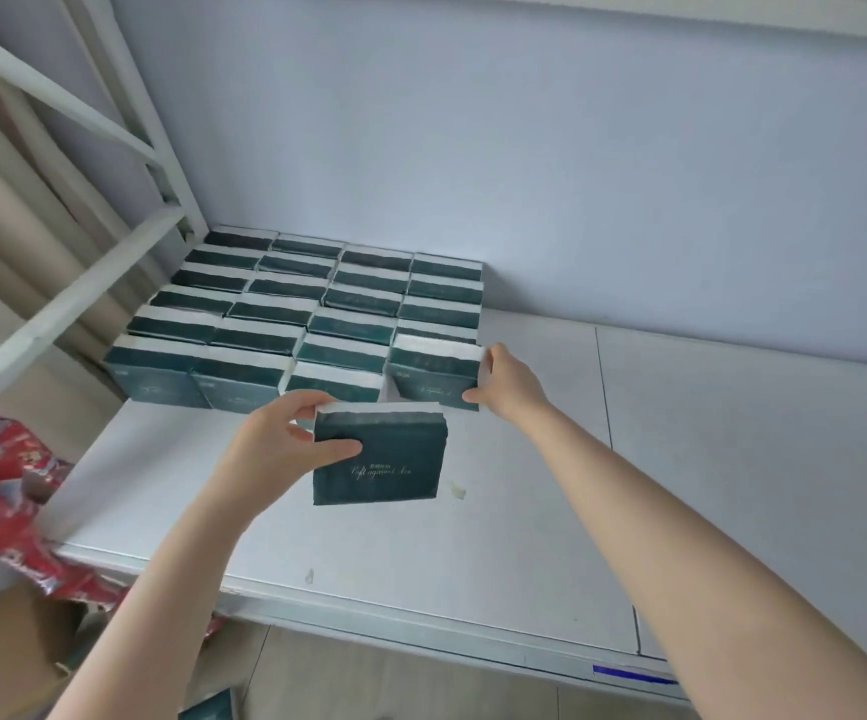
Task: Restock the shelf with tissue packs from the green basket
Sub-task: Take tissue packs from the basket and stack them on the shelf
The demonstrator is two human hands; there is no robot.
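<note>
At six o'clock, nearest, the left hand [285, 444] grips a dark green rectangular plastic-wrapped tissue pack [379, 454], thumb across its face, upright over the white flat shelf board [524, 537]. Just beyond, at one o'clock, the right hand [509, 381] clasps the end of the front-right pack [428, 379] in a far block of matching packs [291, 304] standing in rows. Placing seems underway; next, the held pack likely needs setting against the block's front, left of the clasped one. The green basket is not visible.
</note>
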